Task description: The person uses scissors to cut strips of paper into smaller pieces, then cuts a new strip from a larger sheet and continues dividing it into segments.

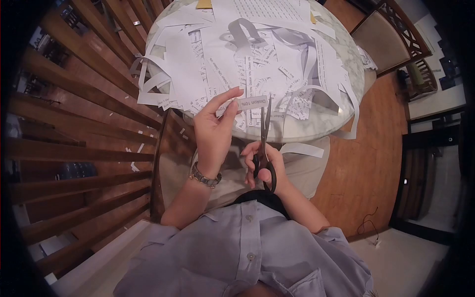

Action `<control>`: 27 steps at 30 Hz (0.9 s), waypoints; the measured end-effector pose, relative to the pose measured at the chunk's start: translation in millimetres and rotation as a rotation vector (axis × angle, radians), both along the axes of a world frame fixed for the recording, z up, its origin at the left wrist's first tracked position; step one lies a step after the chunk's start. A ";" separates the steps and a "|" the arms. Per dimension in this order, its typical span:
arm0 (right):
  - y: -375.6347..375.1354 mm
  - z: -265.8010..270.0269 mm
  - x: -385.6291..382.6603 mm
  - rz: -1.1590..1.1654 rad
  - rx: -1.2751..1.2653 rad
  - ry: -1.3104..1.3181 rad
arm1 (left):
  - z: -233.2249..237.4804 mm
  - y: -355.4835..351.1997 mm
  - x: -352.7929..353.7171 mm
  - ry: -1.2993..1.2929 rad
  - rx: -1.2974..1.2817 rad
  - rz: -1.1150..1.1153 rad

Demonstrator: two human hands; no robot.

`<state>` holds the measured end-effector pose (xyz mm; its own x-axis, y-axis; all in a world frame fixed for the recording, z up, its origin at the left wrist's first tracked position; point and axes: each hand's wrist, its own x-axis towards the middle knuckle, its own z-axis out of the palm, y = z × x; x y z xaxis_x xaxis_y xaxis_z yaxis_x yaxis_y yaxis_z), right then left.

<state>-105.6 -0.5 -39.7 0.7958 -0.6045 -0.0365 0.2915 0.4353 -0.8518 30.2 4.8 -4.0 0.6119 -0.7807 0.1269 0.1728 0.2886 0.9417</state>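
Pinched between the fingers of my left hand is a narrow printed paper strip reading "Diskon 10%". My right hand has its thumb and fingers in the black handles of a pair of scissors. The blades point up and stand slightly apart, right at the strip's right end. Just right of the blades, another printed piece shows the same words. Beyond both hands, many small cut slips lie heaped on white sheets.
A round marble table carries printed sheets, curled paper strips and slips. Wooden slats stand close on the left. A chair is at the upper right. A blank strip lies on my lap; scraps litter the floor.
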 end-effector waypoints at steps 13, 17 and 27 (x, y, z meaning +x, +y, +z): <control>14.8 -17.1 1.1 0.006 -0.341 0.152 | 2.2 1.9 -0.1 0.096 -0.017 0.030; 12.3 -12.2 5.9 -0.014 -0.318 0.163 | 7.2 6.0 -5.3 0.129 -0.015 -0.054; 0.8 -7.7 6.1 -0.031 -0.301 0.108 | 11.8 8.0 -8.4 -0.001 -0.071 -0.038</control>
